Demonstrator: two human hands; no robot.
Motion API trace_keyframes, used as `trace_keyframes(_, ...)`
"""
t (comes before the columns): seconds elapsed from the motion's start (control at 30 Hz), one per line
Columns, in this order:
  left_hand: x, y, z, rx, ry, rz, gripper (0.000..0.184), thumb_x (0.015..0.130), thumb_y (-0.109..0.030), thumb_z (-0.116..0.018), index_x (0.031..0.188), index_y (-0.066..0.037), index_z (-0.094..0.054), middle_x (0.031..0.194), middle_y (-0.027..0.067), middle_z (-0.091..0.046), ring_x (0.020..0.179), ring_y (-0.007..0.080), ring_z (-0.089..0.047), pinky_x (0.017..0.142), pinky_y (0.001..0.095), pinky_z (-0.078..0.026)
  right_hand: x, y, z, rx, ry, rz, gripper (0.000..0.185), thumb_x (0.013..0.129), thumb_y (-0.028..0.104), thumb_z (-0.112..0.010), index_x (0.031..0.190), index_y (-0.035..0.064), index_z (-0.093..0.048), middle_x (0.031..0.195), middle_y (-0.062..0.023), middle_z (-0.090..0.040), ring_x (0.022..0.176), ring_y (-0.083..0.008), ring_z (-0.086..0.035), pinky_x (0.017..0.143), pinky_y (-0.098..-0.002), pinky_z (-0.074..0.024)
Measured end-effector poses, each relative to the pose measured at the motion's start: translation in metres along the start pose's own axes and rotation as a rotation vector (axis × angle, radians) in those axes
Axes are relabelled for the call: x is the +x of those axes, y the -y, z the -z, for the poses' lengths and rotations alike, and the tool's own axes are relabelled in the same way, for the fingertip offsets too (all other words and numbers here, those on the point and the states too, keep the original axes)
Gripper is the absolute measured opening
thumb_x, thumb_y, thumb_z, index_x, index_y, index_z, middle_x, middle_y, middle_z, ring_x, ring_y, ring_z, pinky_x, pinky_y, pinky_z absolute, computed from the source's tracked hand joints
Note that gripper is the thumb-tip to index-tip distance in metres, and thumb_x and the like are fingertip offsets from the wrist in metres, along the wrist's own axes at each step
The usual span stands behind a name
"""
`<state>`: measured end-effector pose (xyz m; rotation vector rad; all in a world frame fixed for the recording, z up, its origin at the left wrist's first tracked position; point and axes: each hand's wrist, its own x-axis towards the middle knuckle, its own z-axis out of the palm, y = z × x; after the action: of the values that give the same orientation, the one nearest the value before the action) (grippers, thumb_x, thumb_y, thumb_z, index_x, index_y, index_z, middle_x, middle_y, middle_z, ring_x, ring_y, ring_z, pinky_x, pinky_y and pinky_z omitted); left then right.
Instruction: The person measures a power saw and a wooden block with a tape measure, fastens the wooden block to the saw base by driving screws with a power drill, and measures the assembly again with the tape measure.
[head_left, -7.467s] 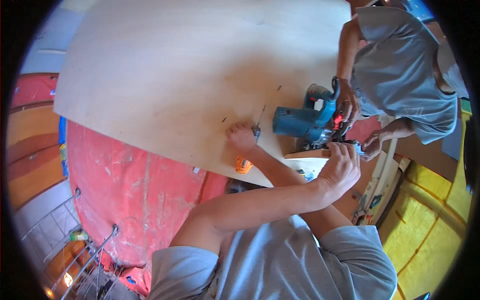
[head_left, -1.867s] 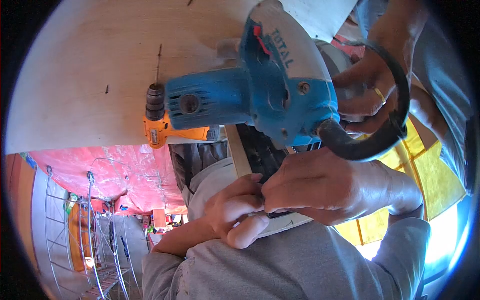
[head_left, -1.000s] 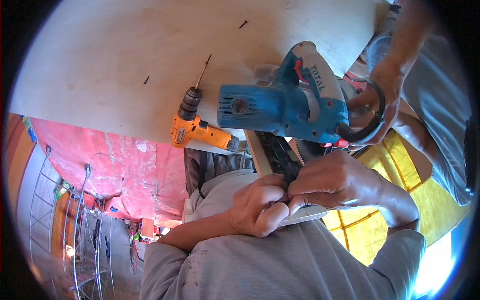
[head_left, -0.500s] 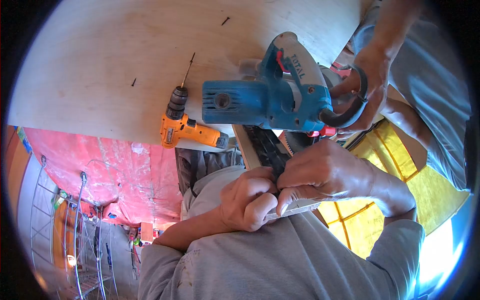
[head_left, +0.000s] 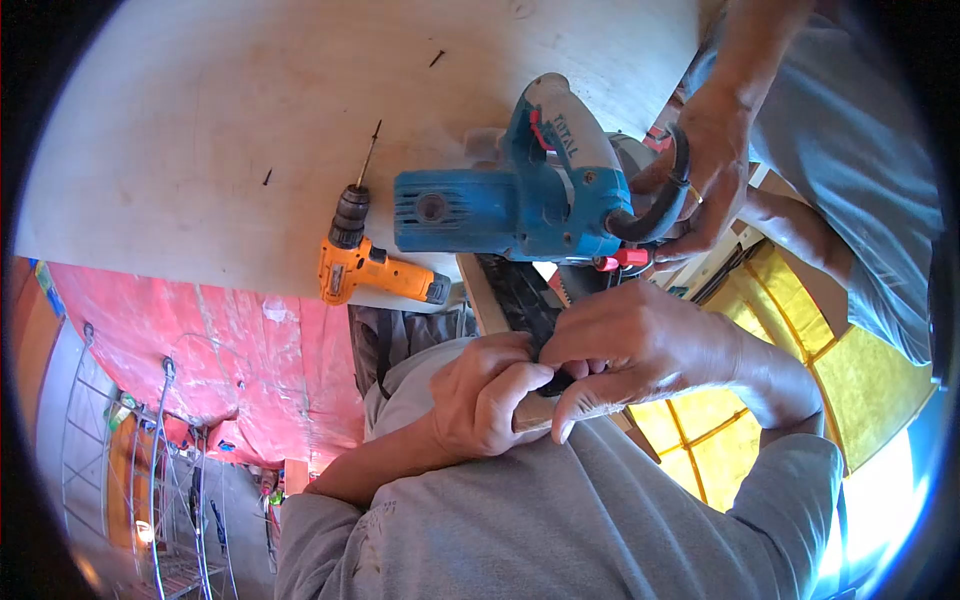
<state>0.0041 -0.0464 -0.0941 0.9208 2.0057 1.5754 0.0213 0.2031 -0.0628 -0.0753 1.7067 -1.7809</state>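
My left hand (head_left: 485,398) is closed around the near end of a narrow wooden board (head_left: 482,300), its thumb toward the cut end. Along the board runs a black strip (head_left: 520,295). My right hand (head_left: 640,345) grips the same end from the other side, thumb over the edge and fingers curled by the strip. Just beyond my hands, a blue circular saw (head_left: 470,212) lies on its side, its toothed blade partly hidden behind my right hand. Another person's hand (head_left: 715,150) rests at the saw's rear, near its thick black cord loop.
An orange cordless drill (head_left: 375,272) with a long bit lies on the pale wooden table (head_left: 200,130), left of the saw. Two dark screws lie loose there. Yellow padded material (head_left: 780,310) is at right; pink sheeting (head_left: 210,350) and metal scaffolding (head_left: 155,480) are at left.
The saw and the other person's hand appear slightly further left. My right thumb and fingers have parted more around the board's end, and more of its cut end shows.
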Motion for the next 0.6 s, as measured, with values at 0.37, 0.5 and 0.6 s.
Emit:
trace_keyframes(0.37,0.002,0.001,0.005,-0.027,0.027,0.003,0.065,0.076,-0.033,-0.097,0.124,-0.007,-0.062,0.1,0.0121,-0.069,0.088,0.0277,-0.074,0.066,0.0332,-0.058,-0.002,0.02,0.002,-0.061,-0.002,-0.075,0.058,0.084,0.051,-0.089,0.106,0.0005,-0.074,0.083,-0.0108,-0.068,0.077,-0.0319,-0.071,0.066,-0.0436,-0.053)
trace_keyframes(0.5,-0.009,0.007,-0.001,0.048,0.002,-0.036,0.064,0.071,-0.026,-0.096,0.123,-0.006,-0.066,0.104,0.0105,-0.069,0.09,0.0272,-0.073,0.071,0.0348,-0.059,-0.008,0.078,0.0,-0.491,-0.306,0.048,0.05,0.08,0.044,-0.093,0.1,0.0034,-0.073,0.087,-0.0108,-0.072,0.074,-0.0284,-0.072,0.063,-0.0397,-0.0582)
trace_keyframes(0.6,0.0,-0.001,0.005,0.003,0.024,-0.001,0.065,0.072,-0.026,-0.095,0.125,-0.005,-0.065,0.106,0.0104,-0.069,0.093,0.0273,-0.073,0.071,0.0351,-0.06,-0.022,0.102,-0.021,-0.29,-0.111,0.148,0.036,0.087,0.033,-0.091,0.099,0.0049,-0.073,0.085,-0.0086,-0.07,0.07,-0.0242,-0.071,0.058,-0.0371,-0.0569)
